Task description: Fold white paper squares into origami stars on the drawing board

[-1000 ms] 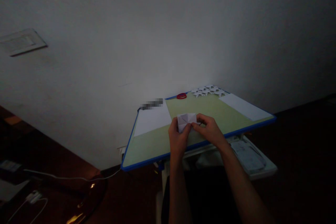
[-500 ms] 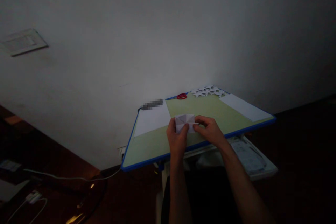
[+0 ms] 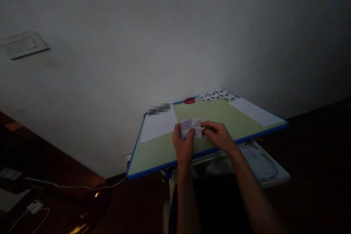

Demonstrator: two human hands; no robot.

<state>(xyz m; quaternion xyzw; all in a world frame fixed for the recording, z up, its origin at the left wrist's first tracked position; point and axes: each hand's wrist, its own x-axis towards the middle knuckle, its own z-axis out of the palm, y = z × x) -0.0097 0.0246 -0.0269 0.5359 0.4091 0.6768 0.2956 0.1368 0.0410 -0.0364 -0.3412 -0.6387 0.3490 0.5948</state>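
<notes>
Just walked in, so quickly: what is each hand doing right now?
Left hand: closed on the folded paper, thumb on top.
Right hand: fingers at the paper's edge; grip unclear.

Bare forearms (image 3: 186,193), black clothing (image 3: 219,204)

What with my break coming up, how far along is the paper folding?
The small folded white paper pieces on the blue-rimmed green table look done. In hand is a creased white paper piece, between left hand and right hand, seemingly unfinished. Flat white paper sheets on either side may be what's left; how many pieces are wanted can't be told.
</notes>
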